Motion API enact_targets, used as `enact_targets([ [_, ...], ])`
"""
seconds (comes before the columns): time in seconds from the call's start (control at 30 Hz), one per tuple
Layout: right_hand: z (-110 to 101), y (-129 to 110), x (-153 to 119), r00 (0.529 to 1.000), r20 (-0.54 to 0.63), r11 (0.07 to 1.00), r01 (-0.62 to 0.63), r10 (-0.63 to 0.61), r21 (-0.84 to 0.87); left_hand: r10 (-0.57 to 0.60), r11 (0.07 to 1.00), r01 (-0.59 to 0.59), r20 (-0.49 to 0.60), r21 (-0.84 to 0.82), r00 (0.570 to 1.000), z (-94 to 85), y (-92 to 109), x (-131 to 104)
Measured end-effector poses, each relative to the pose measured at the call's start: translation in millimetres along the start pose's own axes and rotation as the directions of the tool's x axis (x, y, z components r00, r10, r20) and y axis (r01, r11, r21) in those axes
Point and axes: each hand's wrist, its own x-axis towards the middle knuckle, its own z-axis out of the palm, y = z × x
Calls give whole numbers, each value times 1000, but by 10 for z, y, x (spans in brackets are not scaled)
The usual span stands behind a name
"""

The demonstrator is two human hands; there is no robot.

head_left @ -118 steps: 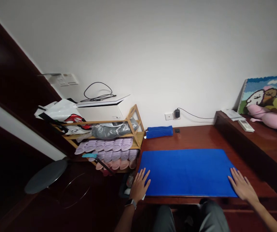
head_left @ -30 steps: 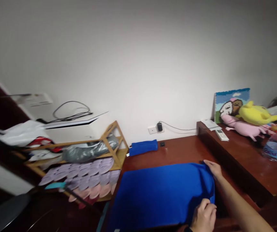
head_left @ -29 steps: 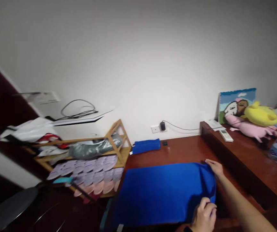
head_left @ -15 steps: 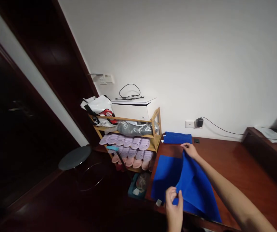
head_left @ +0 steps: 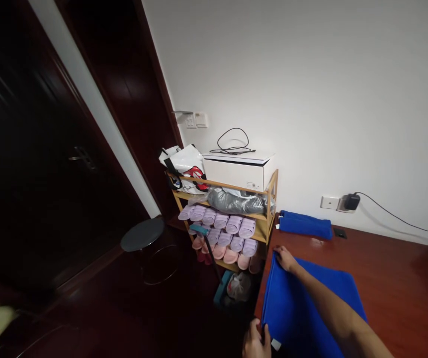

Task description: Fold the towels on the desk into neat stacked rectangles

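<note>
In the head view, a soft, matte blue cloth (head_left: 284, 298) lies doubled over on the glossy red-brown wood counter (head_left: 403, 283), its left edge fairly straight, a white tag at the near corner. The right hand (head_left: 285, 259) holds its far left corner; the left hand (head_left: 255, 342) has bent fingers at the near left corner, though whether they grip is unclear. A rolled blue cloth (head_left: 305, 225) rests behind, near the wall.

The wooden rack (head_left: 264, 217) bears a white cardboard box (head_left: 234, 172) topped by a looped black cable (head_left: 232, 149), a shiny printed bag (head_left: 187, 161), a grey bundle in clear plastic (head_left: 236, 201), and ridged lilac and pink slippers (head_left: 233, 224). A teal container (head_left: 220, 291) stands beside a filled translucent bag (head_left: 238, 286).
</note>
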Motion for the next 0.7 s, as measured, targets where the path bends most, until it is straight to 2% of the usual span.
enact_targets([
  [0.2, 41, 29, 9, 999, -19, 1000, -28, 27, -14, 66, 998, -66, 5, 20, 998, -30, 108, 15],
  [0.3, -71, -15, -82, 999, -37, 999, -30, 30, 11, 126, 992, -126, 3, 12, 992, -48, 101, 18],
  [0.37, -232, -48, -178, 999, -53, 999, -10, 13, 43, 174, 985, -173, 37, -17, 984, -53, 82, 17],
  [0.43, -471, -70, -296, 997, -76, 996, 32, -25, 86, 197, 980, -193, 73, -53, 978, -72, 79, 29],
  [0.53, -962, -60, -528, 987, -134, 982, 103, -82, 156, 163, 980, -154, 67, -124, 984, -183, 172, 118],
  [0.6, -1350, -25, -743, 978, -183, 971, 137, -101, 197, 143, 971, -132, 42, -199, 989, -335, 331, 248],
  [0.7, -1968, 29, -1180, 963, -247, 952, 174, -110, 253, 191, 931, -186, -14, -315, 981, -649, 716, 529],
])
